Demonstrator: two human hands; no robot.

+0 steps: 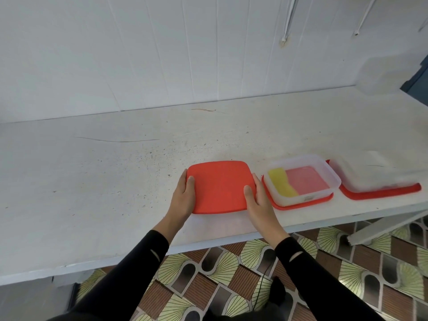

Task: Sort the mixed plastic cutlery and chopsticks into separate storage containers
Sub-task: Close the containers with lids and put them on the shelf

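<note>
A container closed with a red lid (pixel 220 186) sits on the white table (pixel 104 181) near its front edge. My left hand (pixel 184 195) grips its left side, thumb on top of the lid. My right hand (pixel 257 198) grips its right side the same way. To the right stands an open clear container (pixel 333 174) on its red lid, with yellow and pink contents blurred inside. Further right a second clear container (pixel 370 174) rests on another red lid (pixel 379 193); its contents cannot be made out.
A white panelled wall (pixel 162 54) runs along the back of the table. A blurred pale object (pixel 382 75) sits at the far right corner. Below the table edge lies a patterned tile floor (pixel 231 274), and a table brace (pixel 382 228) slants at the right.
</note>
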